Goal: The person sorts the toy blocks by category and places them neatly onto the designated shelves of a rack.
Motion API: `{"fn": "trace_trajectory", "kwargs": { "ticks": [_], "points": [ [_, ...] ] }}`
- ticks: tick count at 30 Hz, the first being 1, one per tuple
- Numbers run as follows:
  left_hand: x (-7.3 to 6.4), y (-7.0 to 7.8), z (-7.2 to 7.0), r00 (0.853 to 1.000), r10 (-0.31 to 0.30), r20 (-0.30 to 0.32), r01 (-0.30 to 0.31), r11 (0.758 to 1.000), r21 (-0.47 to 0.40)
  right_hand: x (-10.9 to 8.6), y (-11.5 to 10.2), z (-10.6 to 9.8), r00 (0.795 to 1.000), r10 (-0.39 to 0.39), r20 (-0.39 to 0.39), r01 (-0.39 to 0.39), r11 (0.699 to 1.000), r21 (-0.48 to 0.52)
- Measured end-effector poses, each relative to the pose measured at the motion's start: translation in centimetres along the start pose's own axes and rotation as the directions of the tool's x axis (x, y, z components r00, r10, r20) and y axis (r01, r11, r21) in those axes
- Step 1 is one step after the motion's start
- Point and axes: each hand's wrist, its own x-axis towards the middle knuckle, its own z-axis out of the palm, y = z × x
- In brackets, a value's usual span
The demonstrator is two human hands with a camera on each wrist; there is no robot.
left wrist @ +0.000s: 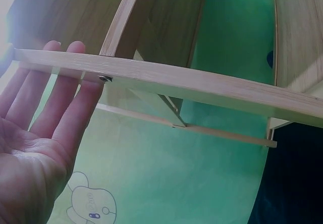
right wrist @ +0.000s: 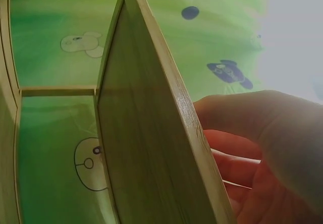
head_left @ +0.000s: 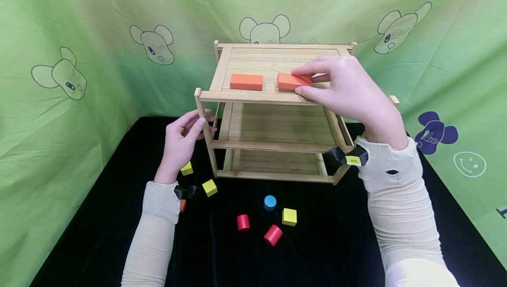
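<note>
A three-tier wooden rack (head_left: 277, 95) stands in front of me. On its top board lie two orange rectangular blocks. My right hand (head_left: 342, 84) pinches the right-hand orange block (head_left: 291, 81) between thumb and fingers, close behind the front rail. To its left sits the other orange block (head_left: 246, 82), apart from it. My left hand (head_left: 182, 139) holds the rack's front left post (left wrist: 166, 75), its fingers (left wrist: 65, 103) passing behind the wood and the thumb in front. In the right wrist view the top board hides the right fingertips and the block.
Yellow cubes (head_left: 289, 217), two red cylinders (head_left: 273, 235) and a blue cylinder (head_left: 270, 203) lie on the black cloth (head_left: 317, 252) before the rack. Another orange piece (head_left: 182, 205) is partly hidden by the left wrist. Green printed fabric (head_left: 190, 9) hangs behind and at both sides.
</note>
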Motion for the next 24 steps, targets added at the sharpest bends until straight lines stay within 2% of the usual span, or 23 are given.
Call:
{"fn": "trace_trajectory", "kwargs": {
  "ticks": [14,18,24],
  "points": [
    [-0.02,-0.05,-0.06,1.000,-0.006,0.003,0.006,1.000,0.013,0.06,-0.01,0.06,0.999,0.024,0.047,-0.025,0.999,0.019],
    [-0.03,-0.17,-0.06,1.000,-0.001,0.003,0.001,1.000,0.001,-0.13,-0.07,0.08,1.000,0.015,0.014,-0.015,1.000,0.003],
    [0.04,-0.07,0.04,1.000,0.004,-0.001,-0.004,1.000,-0.002,-0.87,-0.15,0.30,0.995,-0.019,-0.097,0.021,1.000,0.020]
  ]
}}
